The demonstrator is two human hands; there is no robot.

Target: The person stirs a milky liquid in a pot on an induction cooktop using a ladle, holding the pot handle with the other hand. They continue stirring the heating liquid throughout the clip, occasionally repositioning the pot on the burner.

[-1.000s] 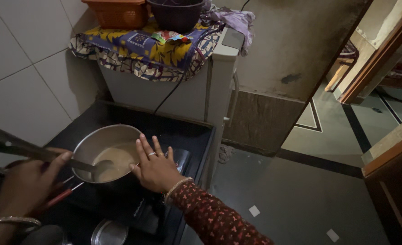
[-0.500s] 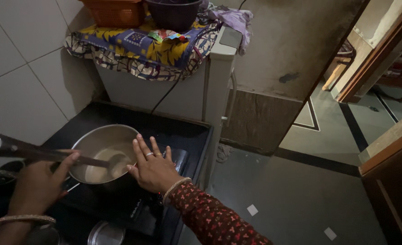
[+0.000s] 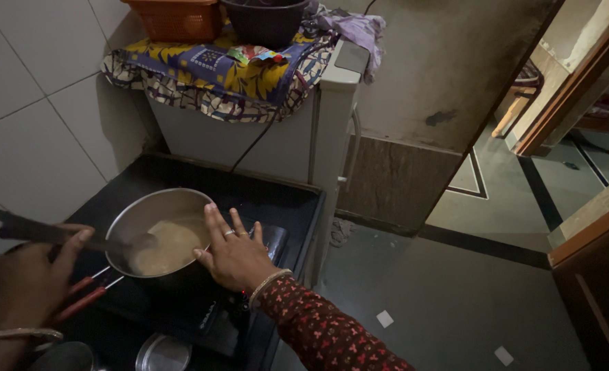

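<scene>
A steel pot (image 3: 154, 211) with a pale brown liquid (image 3: 168, 246) stands on a black cooktop (image 3: 249, 206). My left hand (image 3: 26, 285) grips the long dark handle of a ladle (image 3: 36, 232) whose bowl is dipped in the liquid near the pot's left side. My right hand (image 3: 232, 253) rests with fingers spread against the pot's right rim; it wears a ring and a bangle, and its sleeve is dark red with a pattern. The pot's red-tipped handle (image 3: 84, 292) points toward me under the left hand.
A white appliance (image 3: 318, 137) covered by a patterned cloth (image 3: 229, 72) stands behind the cooktop, with an orange basket (image 3: 177, 19) and dark tub (image 3: 266, 20) on top. A steel lid (image 3: 163, 352) lies near the front. White tiled wall at left; open floor and a doorway at right.
The ladle's bowl moved from the pot's right side back to the left, and my left hand drew left with it. The right hand stayed on the rim.
</scene>
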